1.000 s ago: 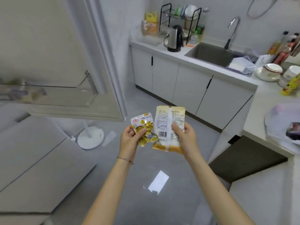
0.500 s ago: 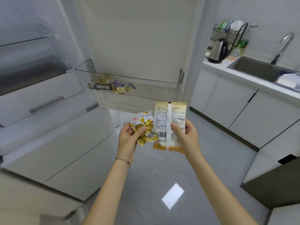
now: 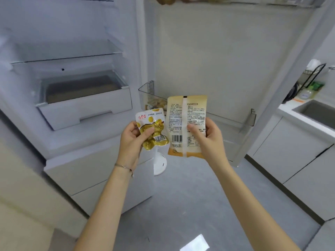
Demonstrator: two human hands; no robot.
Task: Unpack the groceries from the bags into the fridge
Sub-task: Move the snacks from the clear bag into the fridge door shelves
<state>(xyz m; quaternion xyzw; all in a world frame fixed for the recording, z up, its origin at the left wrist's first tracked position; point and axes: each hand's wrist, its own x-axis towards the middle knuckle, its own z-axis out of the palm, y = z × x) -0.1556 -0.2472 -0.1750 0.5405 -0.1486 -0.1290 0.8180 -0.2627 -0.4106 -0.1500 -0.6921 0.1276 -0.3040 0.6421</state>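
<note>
Gold vacuum pouch (image 3: 154, 132), pinched in our left hand (image 3: 133, 140); tan packet (image 3: 184, 124), gripped in our right hand (image 3: 208, 140); both mid-frame. Within the last second we swung from the sink (image 3: 317, 110) to the open fridge (image 3: 72, 57). Its door bin (image 3: 252, 117) sits just behind the packets, so stowing is likely next.

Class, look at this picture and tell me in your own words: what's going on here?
A person stands at an open fridge with a packet in each hand. The left hand grips a small yellow packet; the right hand holds a larger beige packet, printed back towards the camera. Neither is put away yet; both are held in front of the door shelf, which already holds some items.
</note>
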